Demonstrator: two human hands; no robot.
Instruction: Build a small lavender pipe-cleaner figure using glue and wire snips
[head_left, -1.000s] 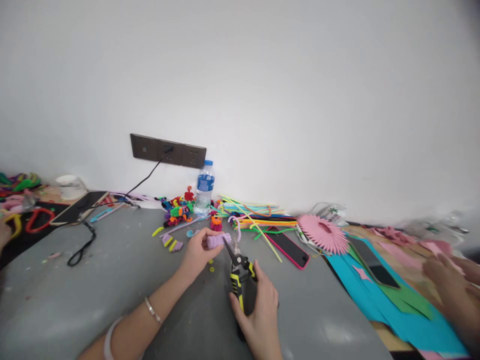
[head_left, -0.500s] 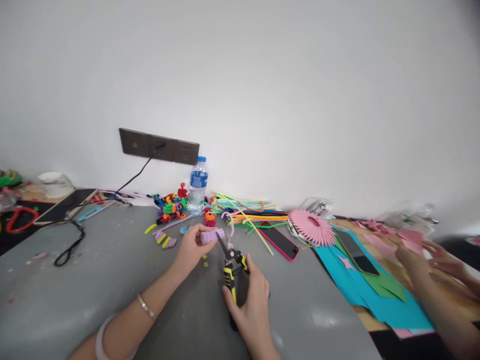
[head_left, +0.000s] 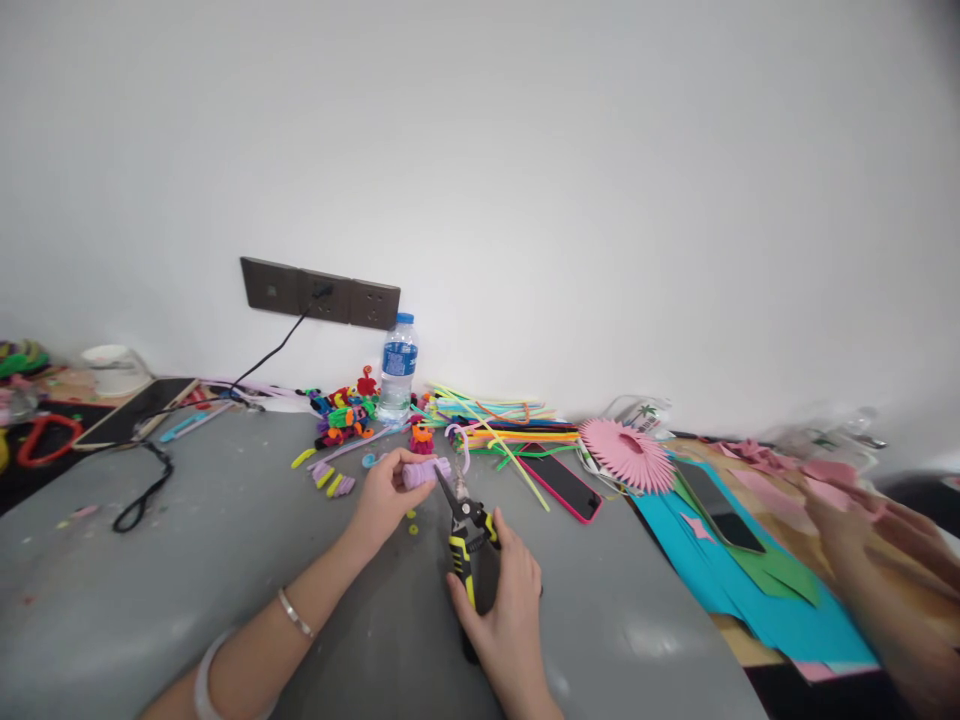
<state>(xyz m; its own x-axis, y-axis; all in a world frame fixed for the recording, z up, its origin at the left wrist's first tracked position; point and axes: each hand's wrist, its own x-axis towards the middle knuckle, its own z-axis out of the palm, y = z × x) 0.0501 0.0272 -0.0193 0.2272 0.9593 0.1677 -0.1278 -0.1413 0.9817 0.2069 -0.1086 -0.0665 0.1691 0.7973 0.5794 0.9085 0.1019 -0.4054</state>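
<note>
My left hand [head_left: 388,493] pinches a lilac coiled pipe cleaner [head_left: 422,473] above the grey table. In my right hand [head_left: 504,600] are pliers [head_left: 466,530] with black and yellow handles, the fingers wrapped round the grips. The pliers' jaws point up and left, with their tip at the right end of the lilac coil; whether they close on it I cannot tell. A curled lilac pipe cleaner end [head_left: 461,440] rises just behind the jaws. Left of my left hand lie short lilac and yellow coils [head_left: 330,480]. Small yellow bits [head_left: 412,528] sit beneath the coil.
A water bottle [head_left: 398,365] stands by the wall, with colourful pipe cleaner figures [head_left: 345,412] beside it. Pipe cleaner bundles [head_left: 517,433] and a pink-cased phone [head_left: 562,485] lie behind. At right, another person's hands [head_left: 847,520] handle pink paper. A black cable [head_left: 142,500] loops at left.
The view has shifted very slightly. My hands, the pliers and the lilac coil keep nearly the same pose. The other person's hands at right have moved a little over the pink paper.
</note>
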